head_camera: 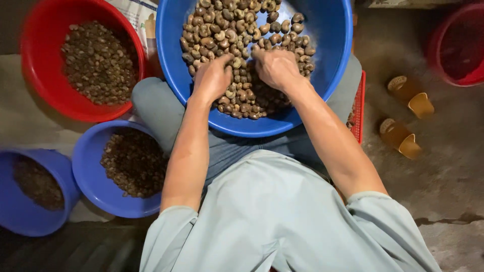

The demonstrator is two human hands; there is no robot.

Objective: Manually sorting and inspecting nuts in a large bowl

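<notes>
A large blue basin (330, 45) rests on my lap, holding a heap of brown curved nuts (229, 30). My left hand (213, 76) is buried knuckles-up in the near part of the heap, fingers curled among the nuts. My right hand (276, 67) lies just beside it, also fingers-down in the nuts. Whether either hand grips particular nuts is hidden by the fingers.
A red basin (38, 75) with smaller dark nuts stands at the left. Below it are a blue bowl (88, 176) and a blue bucket (55, 206), both holding dark pieces. A pair of brown sandals (407, 116) lies on the concrete floor at right, near a red tub (456, 45) and a red crate edge (359, 108).
</notes>
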